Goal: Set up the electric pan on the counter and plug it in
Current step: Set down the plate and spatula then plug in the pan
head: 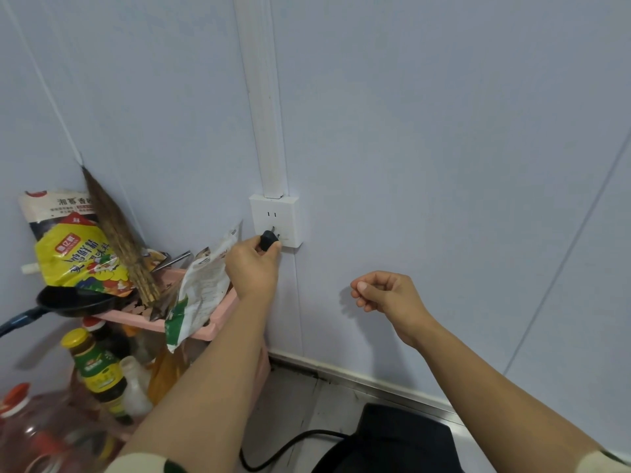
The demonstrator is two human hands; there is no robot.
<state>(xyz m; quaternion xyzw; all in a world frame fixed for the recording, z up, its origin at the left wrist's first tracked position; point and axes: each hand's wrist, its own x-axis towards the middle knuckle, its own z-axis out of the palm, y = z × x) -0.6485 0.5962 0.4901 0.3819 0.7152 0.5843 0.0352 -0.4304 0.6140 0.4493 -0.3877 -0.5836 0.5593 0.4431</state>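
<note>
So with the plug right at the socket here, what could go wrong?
1. The left hand pinches the black plug near its exposed metal prongs; fingers could touch them.
2. The plug looks tilted against the white wall socket, so the prongs may jam.
3. The crinkled foil packet beside the wrist could be knocked.

Legible text appears on two items only. The white-and-red bag (58, 208) at upper left bears the Chinese characters "湘" and "香" in its top line. The yellow pouch (80, 259) carries large Chinese characters, including "鲜"; the remainder cannot be read reliably. Bottle labels are blurred.
</note>
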